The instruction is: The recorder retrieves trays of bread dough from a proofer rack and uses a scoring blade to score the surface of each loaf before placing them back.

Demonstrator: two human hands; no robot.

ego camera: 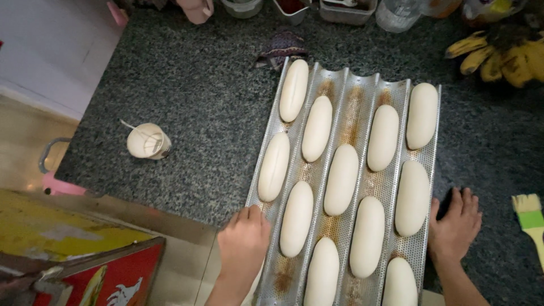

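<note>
12 pale dough loaves (341, 179) in one perforated five-groove tray (351, 90) on the granite counter (198, 96); left hand (245, 241) grips its left edge, fingers curled together, right hand (455, 226) at right edge, fingers slightly spread.

Tray: long perforated metal baking tray (317, 76) with five channels, lying flat on the bench, tilted slightly.
Dough: thirteen pale oblong loaves (341, 179) lying lengthwise in the tray's channels.

Left hand (243, 241) curled shut, right hand (455, 226) spread flat.
</note>
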